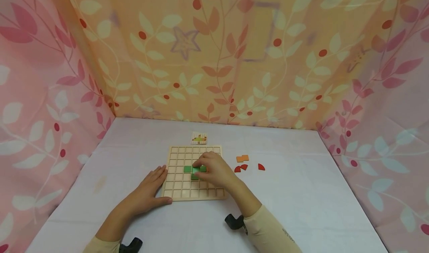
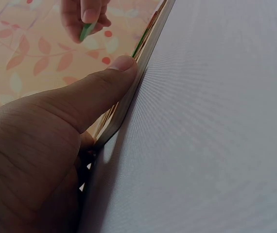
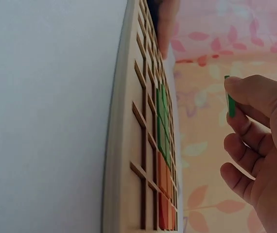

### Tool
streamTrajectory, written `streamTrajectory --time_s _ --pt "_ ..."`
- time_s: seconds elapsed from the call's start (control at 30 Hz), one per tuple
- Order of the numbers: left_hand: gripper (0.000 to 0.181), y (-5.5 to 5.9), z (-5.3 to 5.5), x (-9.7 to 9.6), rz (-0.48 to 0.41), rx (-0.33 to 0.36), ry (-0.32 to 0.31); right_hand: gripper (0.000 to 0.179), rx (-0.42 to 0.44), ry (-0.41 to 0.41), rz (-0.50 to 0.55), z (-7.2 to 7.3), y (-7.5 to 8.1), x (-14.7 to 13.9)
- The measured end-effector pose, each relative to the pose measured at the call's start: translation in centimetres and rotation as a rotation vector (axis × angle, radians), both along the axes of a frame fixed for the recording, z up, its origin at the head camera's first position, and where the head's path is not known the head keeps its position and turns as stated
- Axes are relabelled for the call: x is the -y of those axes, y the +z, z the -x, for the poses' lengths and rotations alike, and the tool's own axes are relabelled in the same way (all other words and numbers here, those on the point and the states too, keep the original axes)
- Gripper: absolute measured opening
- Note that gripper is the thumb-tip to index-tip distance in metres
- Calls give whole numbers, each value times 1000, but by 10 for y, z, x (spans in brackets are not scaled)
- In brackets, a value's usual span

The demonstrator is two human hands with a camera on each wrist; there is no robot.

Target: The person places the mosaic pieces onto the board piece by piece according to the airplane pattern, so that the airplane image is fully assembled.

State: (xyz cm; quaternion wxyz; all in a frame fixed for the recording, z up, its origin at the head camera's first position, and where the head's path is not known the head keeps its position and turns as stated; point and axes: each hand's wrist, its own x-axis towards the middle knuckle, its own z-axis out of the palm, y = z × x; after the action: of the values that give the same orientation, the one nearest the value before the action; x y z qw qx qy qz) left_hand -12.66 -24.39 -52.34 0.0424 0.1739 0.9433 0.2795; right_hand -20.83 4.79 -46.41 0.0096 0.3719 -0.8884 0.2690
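A wooden grid board lies on the table, with green tiles set in its middle cells. Over them, my right hand pinches a green square tile between thumb and fingertips, raised off the board in the right wrist view. That view also shows an orange tile and a red piece in the grid, which my right hand hides in the head view. At the board's left side, my left hand rests with fingers extended, its thumb against the front edge.
Behind the board lies a small picture card. To the right are loose orange squares and several red curved-edged pieces on the white tabletop. Patterned cloth walls stand around the back and sides.
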Motion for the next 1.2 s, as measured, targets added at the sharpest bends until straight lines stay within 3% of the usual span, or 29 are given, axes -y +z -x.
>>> streamTrajectory --time_s 0.4,1.2 --pt "112 -2 2 2 -2 -15 -7 23 -91 -4 -59 1 -12 24" --pt "113 0 0 2 -5 -1 -8 24 -120 -26 -177 5 -29 42"
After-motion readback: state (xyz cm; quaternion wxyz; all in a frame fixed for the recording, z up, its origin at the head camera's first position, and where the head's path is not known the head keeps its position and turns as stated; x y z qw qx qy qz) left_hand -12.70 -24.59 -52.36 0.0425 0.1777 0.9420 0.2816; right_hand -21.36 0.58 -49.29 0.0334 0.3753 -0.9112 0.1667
